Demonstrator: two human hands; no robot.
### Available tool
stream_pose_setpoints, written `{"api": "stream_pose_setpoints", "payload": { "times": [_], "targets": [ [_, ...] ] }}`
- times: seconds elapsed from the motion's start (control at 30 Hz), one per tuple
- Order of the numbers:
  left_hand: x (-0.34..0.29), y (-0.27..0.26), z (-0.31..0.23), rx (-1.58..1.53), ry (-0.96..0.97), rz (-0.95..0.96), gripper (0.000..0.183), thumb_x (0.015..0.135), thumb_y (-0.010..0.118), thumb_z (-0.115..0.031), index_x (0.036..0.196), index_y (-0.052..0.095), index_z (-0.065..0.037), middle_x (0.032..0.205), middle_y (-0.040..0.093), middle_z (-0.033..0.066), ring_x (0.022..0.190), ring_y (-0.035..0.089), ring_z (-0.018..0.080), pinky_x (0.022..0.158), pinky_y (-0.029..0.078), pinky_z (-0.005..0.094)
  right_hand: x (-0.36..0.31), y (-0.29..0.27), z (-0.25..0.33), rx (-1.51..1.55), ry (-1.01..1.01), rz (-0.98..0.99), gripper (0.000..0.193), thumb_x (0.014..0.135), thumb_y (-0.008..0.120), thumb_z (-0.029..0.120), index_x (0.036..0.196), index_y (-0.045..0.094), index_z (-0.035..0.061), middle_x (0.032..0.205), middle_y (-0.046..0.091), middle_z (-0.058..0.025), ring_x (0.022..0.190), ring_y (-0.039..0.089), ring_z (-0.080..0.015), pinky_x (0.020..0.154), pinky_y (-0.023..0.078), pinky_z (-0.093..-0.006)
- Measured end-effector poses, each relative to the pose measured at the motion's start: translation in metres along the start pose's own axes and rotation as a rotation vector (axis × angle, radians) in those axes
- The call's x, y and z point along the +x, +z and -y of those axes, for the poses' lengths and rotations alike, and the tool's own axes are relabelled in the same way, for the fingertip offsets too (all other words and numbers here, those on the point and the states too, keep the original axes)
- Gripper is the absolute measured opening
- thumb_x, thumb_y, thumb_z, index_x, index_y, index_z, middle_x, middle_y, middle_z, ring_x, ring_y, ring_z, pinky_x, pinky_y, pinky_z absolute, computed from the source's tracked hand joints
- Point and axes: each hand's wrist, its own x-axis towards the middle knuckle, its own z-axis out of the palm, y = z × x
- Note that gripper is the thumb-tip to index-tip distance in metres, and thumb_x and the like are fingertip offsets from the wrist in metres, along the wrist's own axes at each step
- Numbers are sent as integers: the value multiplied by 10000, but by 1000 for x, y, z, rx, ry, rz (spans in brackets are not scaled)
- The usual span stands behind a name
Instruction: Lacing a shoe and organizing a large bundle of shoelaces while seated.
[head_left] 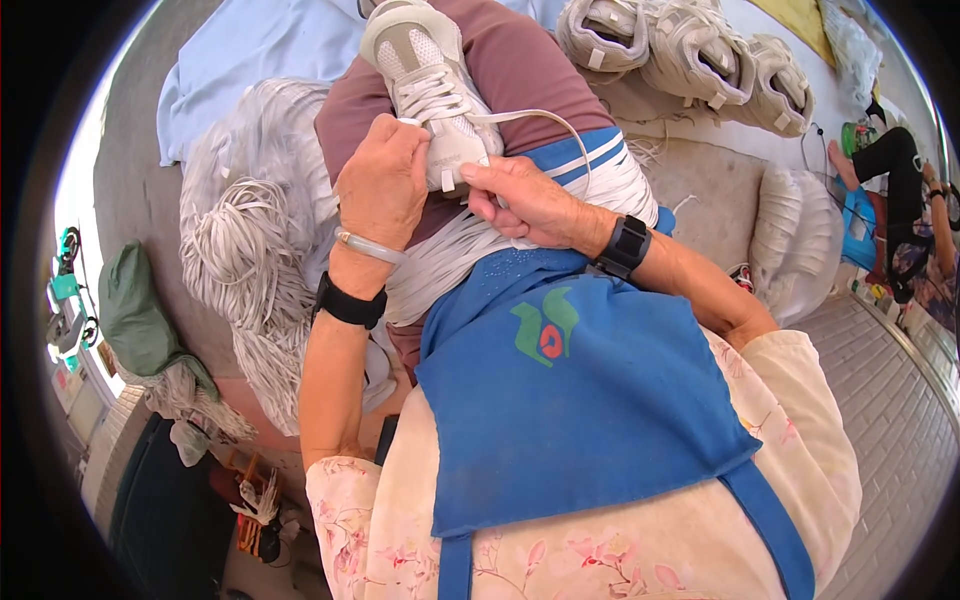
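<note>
A white and beige sneaker lies across my lap, its toe pointing away from me. Its white shoelace crosses the upper, and one loose length curves out to the right. My left hand is closed at the left edge of the lacing, where a bit of white lace shows at its fingertips. With thumb and fingers, my right hand pinches the right edge of the shoe's tongue. A bundle of white laces lies over my lap, below the shoe.
Several similar sneakers stand at the back right. On the left, a heap of laces spills from clear plastic. A wrapped white bundle lies to the right, and another person sits at the far right.
</note>
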Motion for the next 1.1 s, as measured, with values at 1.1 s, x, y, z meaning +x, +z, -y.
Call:
{"api": "stream_pose_setpoints", "payload": {
  "times": [1.1],
  "targets": [
    [-46,17,-12,-1732,-1007,301,406,925,560,-291,1161,508,35,1083,600,165,975,614,246,843,525,342,-44,-4,72,-928,-534,-127,225,877,591,228,942,669,27,710,564,23,621,457,-35,547,368,-197]
  ]
}}
